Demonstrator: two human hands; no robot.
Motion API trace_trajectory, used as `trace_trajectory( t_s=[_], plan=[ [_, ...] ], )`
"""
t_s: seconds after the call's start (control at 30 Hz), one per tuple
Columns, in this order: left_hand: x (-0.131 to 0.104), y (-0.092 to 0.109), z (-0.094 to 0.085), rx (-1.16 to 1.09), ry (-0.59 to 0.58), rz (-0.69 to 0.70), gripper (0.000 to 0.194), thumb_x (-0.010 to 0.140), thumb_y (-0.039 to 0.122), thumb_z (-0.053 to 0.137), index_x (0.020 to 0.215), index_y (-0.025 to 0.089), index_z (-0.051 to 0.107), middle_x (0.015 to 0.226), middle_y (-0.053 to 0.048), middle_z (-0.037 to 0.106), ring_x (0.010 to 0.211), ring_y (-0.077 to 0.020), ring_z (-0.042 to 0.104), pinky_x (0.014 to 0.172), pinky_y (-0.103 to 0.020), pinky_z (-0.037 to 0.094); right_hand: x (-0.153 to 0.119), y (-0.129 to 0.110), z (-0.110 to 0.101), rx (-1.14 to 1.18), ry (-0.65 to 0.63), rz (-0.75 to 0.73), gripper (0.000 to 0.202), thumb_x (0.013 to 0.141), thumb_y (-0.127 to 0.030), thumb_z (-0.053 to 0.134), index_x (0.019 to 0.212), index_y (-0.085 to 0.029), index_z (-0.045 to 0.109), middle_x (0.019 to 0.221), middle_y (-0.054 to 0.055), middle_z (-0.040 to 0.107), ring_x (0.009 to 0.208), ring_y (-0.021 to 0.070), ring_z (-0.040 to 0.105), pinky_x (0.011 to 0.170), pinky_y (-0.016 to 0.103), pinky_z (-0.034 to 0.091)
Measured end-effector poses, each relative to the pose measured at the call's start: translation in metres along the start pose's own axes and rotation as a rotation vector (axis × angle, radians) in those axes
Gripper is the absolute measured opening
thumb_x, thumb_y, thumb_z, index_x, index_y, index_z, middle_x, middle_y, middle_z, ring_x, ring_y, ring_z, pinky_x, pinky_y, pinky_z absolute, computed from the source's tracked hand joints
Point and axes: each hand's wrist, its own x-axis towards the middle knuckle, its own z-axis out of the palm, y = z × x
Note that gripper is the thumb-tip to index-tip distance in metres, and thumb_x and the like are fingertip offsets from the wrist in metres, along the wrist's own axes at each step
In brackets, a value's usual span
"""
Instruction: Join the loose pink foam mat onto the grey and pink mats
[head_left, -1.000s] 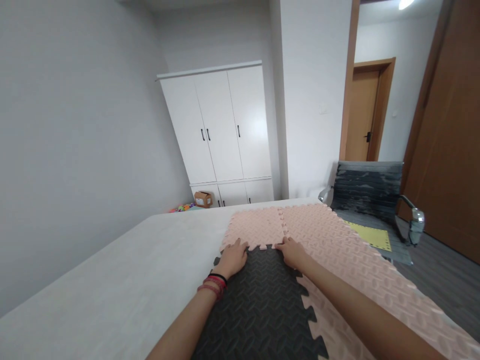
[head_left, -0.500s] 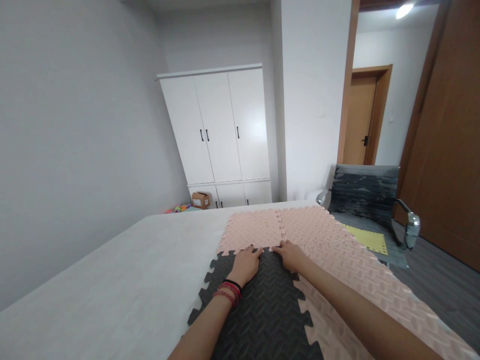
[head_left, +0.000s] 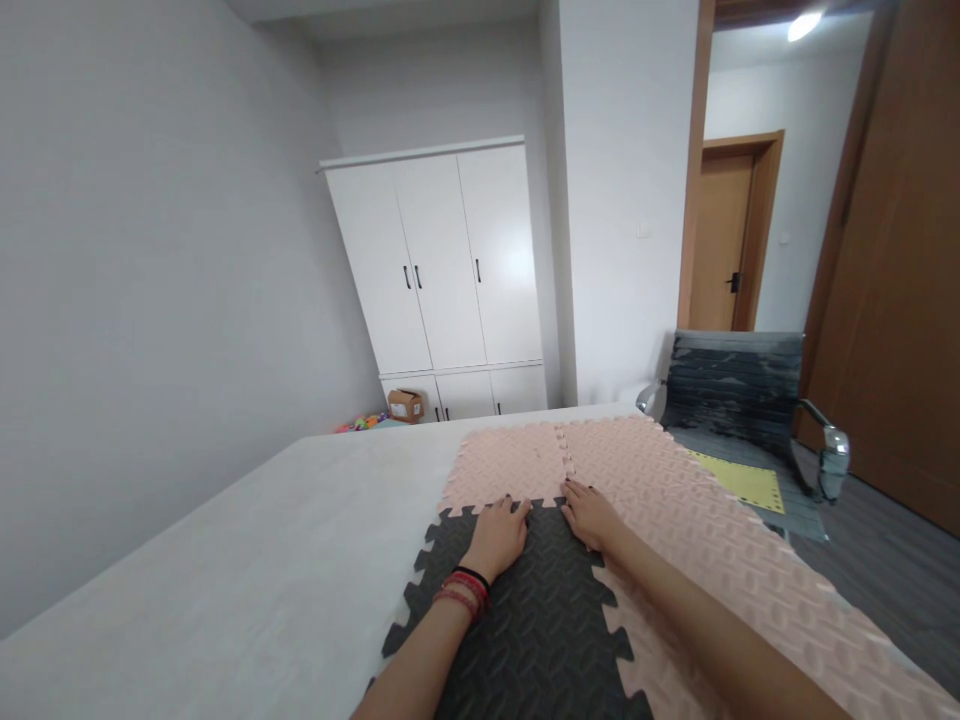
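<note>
My left hand (head_left: pixel 496 537), with red and black bands at its wrist, rests palm down on a black foam mat tile (head_left: pixel 541 625). Its fingers stretch out to the tile's far toothed edge. At that edge's right corner lies my right hand (head_left: pixel 592 516), fingers extended over the meeting of the black tile and the pink foam mat tiles (head_left: pixel 510 462). The black tile lies against the pink ones at its far and right sides. Whether the teeth under my hands are fully interlocked cannot be seen.
The tiles lie on a large white surface (head_left: pixel 277 560). Beyond it stand a white wardrobe (head_left: pixel 442 260) and a cardboard box (head_left: pixel 406 405). On the right is a dark chair (head_left: pixel 735 385) with a yellow sheet (head_left: pixel 742 482) on its seat, near a brown door (head_left: pixel 892 270).
My right hand has shifted slightly right along the black tile's far edge. My left hand stays at about the same place on the tile. The whole view has moved a little.
</note>
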Motion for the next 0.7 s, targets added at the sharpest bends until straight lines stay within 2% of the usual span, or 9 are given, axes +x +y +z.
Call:
trace_trajectory(
  t_s=[0.1,0.17,0.23,0.33,0.4,0.53,0.7],
  plan=[
    [-0.002,0.000,-0.001,0.003,-0.002,0.010,0.042,0.087,0.029,0.034,0.127,0.026,0.043,0.118,-0.012,0.054,0.110,-0.0251,0.051,0.089,-0.040,0.042,0.013,0.001,-0.005,-0.014,-0.016,0.026,0.042,0.087,-0.037,0.038,0.116,-0.012,0.055,0.122,0.016,0.055,0.113,0.0251,0.050,0.095,0.039,0.035],
    [-0.004,0.001,-0.003,0.007,0.001,0.014,0.043,0.087,0.029,0.034,0.128,0.026,0.042,0.119,-0.013,0.053,0.111,-0.0258,0.050,0.089,-0.041,0.042,0.024,0.002,-0.009,-0.030,-0.024,0.045,0.040,0.085,-0.037,0.040,0.109,-0.012,0.059,0.117,0.018,0.057,0.107,0.0271,0.053,0.091,0.042,0.037],
    [-0.006,0.002,-0.004,0.012,0.007,0.013,0.044,0.086,0.028,0.034,0.129,0.025,0.041,0.120,-0.014,0.052,0.113,-0.0264,0.049,0.089,-0.041,0.041,0.034,0.002,-0.011,-0.045,-0.009,0.059,0.042,0.085,-0.035,0.039,0.115,-0.011,0.055,0.127,0.019,0.051,0.115,0.0287,0.048,0.094,0.045,0.034],
    [-0.009,0.002,-0.005,0.020,0.020,0.006,0.043,0.087,0.029,0.032,0.129,0.026,0.041,0.122,-0.013,0.052,0.115,-0.0268,0.046,0.094,-0.045,0.036,0.040,0.003,-0.005,-0.052,0.006,0.074,0.050,0.087,-0.033,0.035,0.130,-0.009,0.042,0.141,0.018,0.035,0.129,0.0268,0.033,0.102,0.046,0.025],
    [-0.010,0.002,-0.005,0.022,0.025,0.006,0.043,0.088,0.030,0.030,0.130,0.027,0.041,0.122,-0.012,0.051,0.116,-0.0267,0.045,0.097,-0.047,0.033,0.041,0.004,0.002,-0.043,-0.007,0.094,0.054,0.088,-0.035,0.032,0.134,-0.007,0.037,0.143,0.018,0.033,0.131,0.0253,0.029,0.103,0.046,0.024],
    [-0.007,-0.001,-0.001,0.023,0.020,0.015,0.044,0.088,0.030,0.029,0.130,0.028,0.039,0.123,-0.012,0.050,0.114,-0.0265,0.044,0.096,-0.047,0.032,0.043,0.010,0.011,-0.019,-0.033,0.135,0.056,0.088,-0.039,0.029,0.135,-0.009,0.035,0.142,0.017,0.035,0.128,0.0266,0.035,0.101,0.051,0.025],
    [-0.005,-0.003,0.003,0.013,0.034,0.018,0.044,0.088,0.032,0.028,0.130,0.028,0.040,0.124,-0.011,0.049,0.114,-0.0269,0.043,0.095,-0.045,0.033,0.058,0.016,0.003,-0.028,-0.040,0.125,0.048,0.085,-0.040,0.036,0.121,-0.011,0.051,0.131,0.018,0.048,0.117,0.0284,0.045,0.100,0.052,0.022]
  ],
)
